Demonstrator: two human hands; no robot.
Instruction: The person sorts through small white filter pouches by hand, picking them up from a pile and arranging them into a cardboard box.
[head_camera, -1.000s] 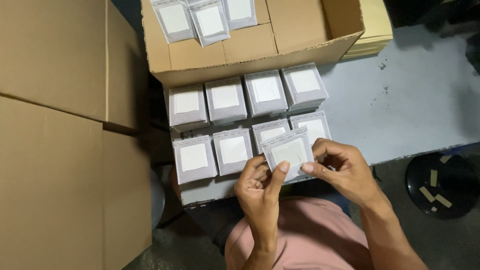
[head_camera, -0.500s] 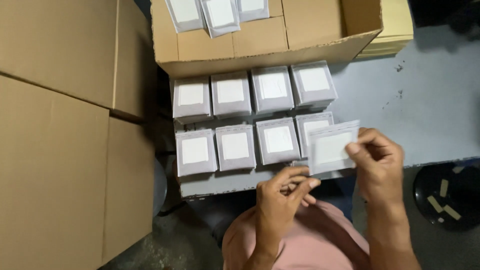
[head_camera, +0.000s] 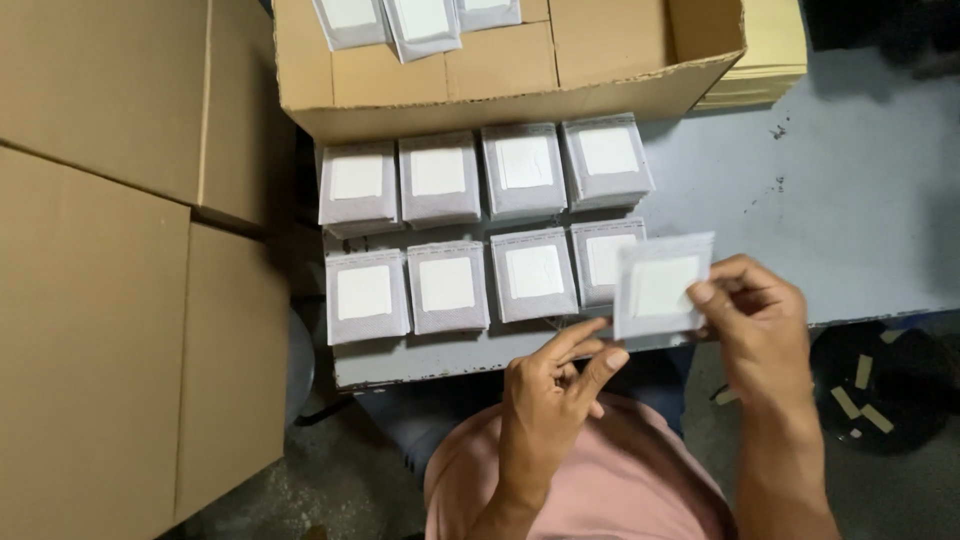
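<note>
My right hand (head_camera: 757, 322) pinches a thin white square packet (head_camera: 660, 285) by its right edge, holding it just above the table's near edge, partly over the rightmost stack of the near row (head_camera: 602, 258). My left hand (head_camera: 553, 385) hovers below the packet with fingers loosely curled, index and thumb extended, holding nothing. Two rows of stacked white packets (head_camera: 445, 285) lie on the grey table (head_camera: 830, 200) in front of me.
An open cardboard box (head_camera: 520, 75) with more white packets (head_camera: 420, 22) stands behind the rows. Large closed cartons (head_camera: 110, 260) fill the left side. A dark round bin (head_camera: 880, 385) sits on the floor at right. Yellowish sheets (head_camera: 775, 50) lie beyond the box.
My left hand let go of the packet and dropped back toward my body. My right hand carried the packet to the right, beside the rightmost near stack.
</note>
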